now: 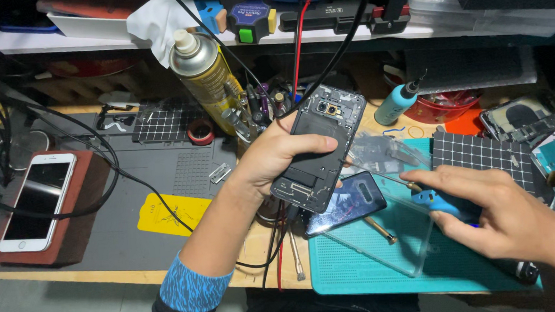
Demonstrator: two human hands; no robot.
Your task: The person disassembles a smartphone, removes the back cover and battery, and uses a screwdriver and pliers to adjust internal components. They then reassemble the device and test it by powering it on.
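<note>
We list first the opened black smartphone body (319, 148), a flat rectangular slab with its back cover off, showing matte dark plates, a camera module near its top end and small metal connectors near its bottom end. Our left hand (271, 159) grasps it around its long edges, thumb laid across the exposed inner face, holding it tilted above the bench.

Just below the phone body lies a glossy black screen panel (348, 202) with rounded corners, resting on a clear, thin plastic sheet (394, 232). Both sit on a teal rubber work mat (355, 270) with a fine ribbed texture, which spreads below and to the right of the phone body.

Our right hand (506, 216), to the right of the phone body, rests on the teal mat with fingers extended and pressed onto a small blue plastic-handled tool (438, 203); we cannot tell whether it is gripped or merely touched.

To the left of the phone body: a grey silicone repair mat (102, 231) bearing a yellow film cut-out (165, 214), and a white smartphone (36, 199) lying on a reddish-brown block (79, 226). Above-left of the phone body stands a tilted metallic spray can (205, 77) with a cream nozzle. Above-right, a slim teal bottle (396, 102) with a dark needle tip.
</note>
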